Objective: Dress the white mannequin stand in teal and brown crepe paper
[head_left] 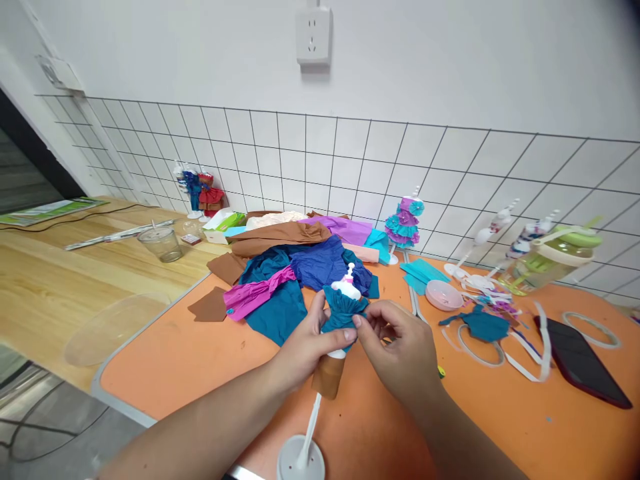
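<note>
A small white mannequin on a white rod with a round base stands tilted in front of me. Gathered teal crepe paper wraps its upper body, and brown paper covers its lower part. My left hand holds the mannequin from the left, its thumb across the front over the teal paper. With thumb and fingers closed, my right hand pinches the right edge of the teal paper.
Behind lie crumpled blue cloth-like paper, a magenta strip and brown sheets. At right are a pink bowl, teal scraps, a tape ring, a phone and a green-lidded bottle. A glass stands left.
</note>
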